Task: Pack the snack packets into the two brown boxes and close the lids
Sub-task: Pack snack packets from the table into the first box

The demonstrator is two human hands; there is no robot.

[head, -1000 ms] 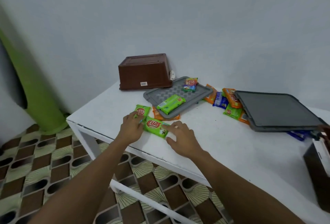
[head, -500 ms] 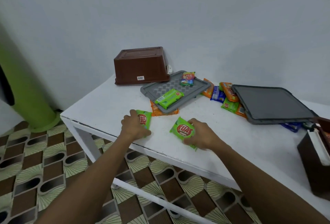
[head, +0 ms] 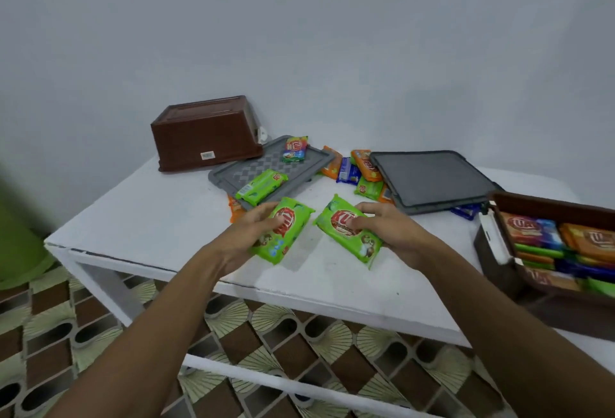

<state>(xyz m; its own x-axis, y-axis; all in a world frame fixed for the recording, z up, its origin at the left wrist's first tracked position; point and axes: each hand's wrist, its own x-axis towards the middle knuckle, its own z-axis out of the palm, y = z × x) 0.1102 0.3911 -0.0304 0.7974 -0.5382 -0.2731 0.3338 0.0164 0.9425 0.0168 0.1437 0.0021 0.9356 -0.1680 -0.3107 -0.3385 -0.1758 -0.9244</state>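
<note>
Change observed: half a second earlier both green foil snack packets lay flat on the white painted table (head: 173, 218), one under each hand; at this moment both had been lifted clear of the surface, their shadows showing beneath them.
Left hand (head: 248, 234): closed around the left green packet with a red round logo (head: 283, 229), thumb over its face, the packet tilted.
Right hand (head: 387, 234): clamped on the right green packet of the same kind (head: 347, 234), fingers across its upper end.
Hands relative to each other: apart, the two packets near one another but not touching.
View: the open brown plastic box (head: 492, 251) at the right edge had come much further into view than a second before, which suggested the head was turning toward it.
Bearing on task: judged as two packets picked up together for packing, probably into the open box; that box already looked largely filled with orange, blue and green packets.
Second box: the brown plastic box turned upside down (head: 206, 133) stood at the back near the wall, empty of packets and not yet in use.
Lids: two grey plastic lids lay loose, the patterned one (head: 259, 164) carrying two packets, the smooth one (head: 429, 181) resting on several more; neither box was closed.
Remaining: a small cluster of orange, blue and green packets (head: 357, 171) between the lids.
Cut off: the open box ran out of frame, so its remaining room could not be judged.
Hidden: packets under both lids showed only at their edges; their number could not be told.
Unclear: print on the packets beyond the logo was illegible.
</note>
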